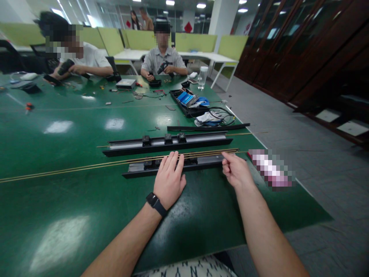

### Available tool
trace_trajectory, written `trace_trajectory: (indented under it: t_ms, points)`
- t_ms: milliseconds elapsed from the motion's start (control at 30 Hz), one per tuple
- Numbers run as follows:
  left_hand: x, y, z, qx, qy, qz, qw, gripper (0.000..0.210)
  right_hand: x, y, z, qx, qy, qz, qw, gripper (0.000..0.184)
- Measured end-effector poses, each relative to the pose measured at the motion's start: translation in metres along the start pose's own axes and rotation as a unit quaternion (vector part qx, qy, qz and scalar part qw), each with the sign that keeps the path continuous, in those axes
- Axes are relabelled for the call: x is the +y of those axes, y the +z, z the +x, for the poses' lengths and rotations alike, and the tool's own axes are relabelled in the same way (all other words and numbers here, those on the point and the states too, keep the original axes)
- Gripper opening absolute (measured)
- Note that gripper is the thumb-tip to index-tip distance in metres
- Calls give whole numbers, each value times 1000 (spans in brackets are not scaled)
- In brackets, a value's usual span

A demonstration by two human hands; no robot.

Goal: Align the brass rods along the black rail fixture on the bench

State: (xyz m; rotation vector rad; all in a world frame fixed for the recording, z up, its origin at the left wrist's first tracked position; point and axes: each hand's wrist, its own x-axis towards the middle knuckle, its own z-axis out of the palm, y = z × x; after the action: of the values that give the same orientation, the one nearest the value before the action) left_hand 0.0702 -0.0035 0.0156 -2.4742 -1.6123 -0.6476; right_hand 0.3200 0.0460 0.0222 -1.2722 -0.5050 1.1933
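My left hand [170,179] lies with its fingers stretched out across several thin gold-coloured rods [86,167] and the near black channel [138,174]. The rods run along this channel's top and reach far out to the left. My right hand [236,169] is closed in a pinch at the channel's right end, its fingertips right beside the rods; whatever is between them is hidden. Small black blocks sit inside the near channel, partly covered by my left hand. A second black channel [170,146] lies parallel behind it, with three black blocks [168,138] standing in it.
Farther back are a black strip [207,127], gloves [211,116] with a looped cable, and a black tray [187,109] holding blue items. A blurred pink packet [271,169] lies near the table's right edge. Across the green table [72,207], two people handle power drills.
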Motion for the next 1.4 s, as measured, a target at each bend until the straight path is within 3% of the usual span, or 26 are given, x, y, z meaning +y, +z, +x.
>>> trace_trajectory:
  t_ms: [500,833,1167,1400]
  points:
    - [0,0,0,-1,3,-1,1000,68,1,0,5,38,-27,5,999,35]
    - [0,0,1,-7,1,5,1000,65,2,0,1,23,-34,-26,999,29]
    - [1,-2,0,-8,2,6,1000,65,0,0,-1,-2,14,10,1000,30]
    - [1,0,0,-8,3,11,1000,67,0,-1,2,-10,1,15,1000,29]
